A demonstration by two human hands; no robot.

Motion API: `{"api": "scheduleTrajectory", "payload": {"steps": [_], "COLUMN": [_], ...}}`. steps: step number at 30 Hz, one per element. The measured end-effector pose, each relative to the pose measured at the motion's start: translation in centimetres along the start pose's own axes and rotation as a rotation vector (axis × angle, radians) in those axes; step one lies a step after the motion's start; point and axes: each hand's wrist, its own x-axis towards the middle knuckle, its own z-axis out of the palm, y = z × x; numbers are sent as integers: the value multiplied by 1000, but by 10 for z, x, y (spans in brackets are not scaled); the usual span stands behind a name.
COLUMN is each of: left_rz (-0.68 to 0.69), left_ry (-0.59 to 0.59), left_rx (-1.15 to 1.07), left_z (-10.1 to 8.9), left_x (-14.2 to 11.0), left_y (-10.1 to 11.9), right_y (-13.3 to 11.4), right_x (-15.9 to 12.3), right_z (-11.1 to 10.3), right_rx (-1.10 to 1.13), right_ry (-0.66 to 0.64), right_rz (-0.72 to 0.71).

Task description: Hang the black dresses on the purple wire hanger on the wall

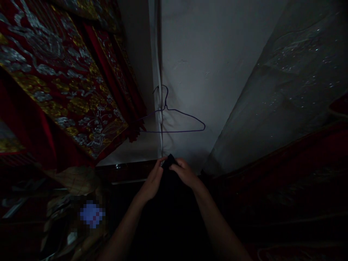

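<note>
Both my hands meet at the lower middle of the head view, with a dark cloth garment (170, 160) bunched between them. My left hand (154, 181) has its fingers closed on the garment's left edge. My right hand (186, 173) pinches the other side, thumb lying across the cloth. The garment's lower part merges into the darkness below, so its shape and kind cannot be made out. Just above my hands, a bare purple wire hanger (187, 131) hangs by its hook near a pale vertical cord (157, 54) against the wall.
Red cloth with gold and silver embroidery (78, 101) hangs at the left. A sheer, glittering pale fabric (293, 72) hangs at the right, above dark red cloth (312, 152). Behind is a plain wall (206, 65). Cluttered items, partly pixelated, lie at the lower left.
</note>
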Motion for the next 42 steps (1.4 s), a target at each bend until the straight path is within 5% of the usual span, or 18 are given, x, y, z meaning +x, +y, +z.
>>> {"api": "scheduleTrajectory", "payload": {"steps": [4,7,12,16,21,26,30,35,38,42], "left_rz": [-196,-186,-188,-243,-154,130,267,141,119,283], "left_ry": [-424,-483,-479,-438,-172,89,33,-155,-98,30], "left_rx": [235,323,512,624,656,739,801,842,890,885], "left_z": [-28,-54,-94,-116,-132,-145,-158,-175,-181,-172], "left_x": [-6,-5,-2,-6,8,52,68,54,46,55], "left_y": [-21,-24,-15,-22,-16,37,70,66,66,88], "right_y": [-20,-16,16,27,1,-32,-43,-34,-23,-13], "right_x": [35,72,113,98,54,40,38,38,41,43], "right_z": [-31,-38,-40,-67,-115,-135,-133,-126,-117,-91], "right_rx": [-112,-108,-273,-331,-374,-409,-488,-507,-452,-394], "right_ry": [70,193,244,197,182,143,192,201,142,20], "right_rz": [-210,-314,-220,-250,-285,-245,-254,-277,-269,-258]}}
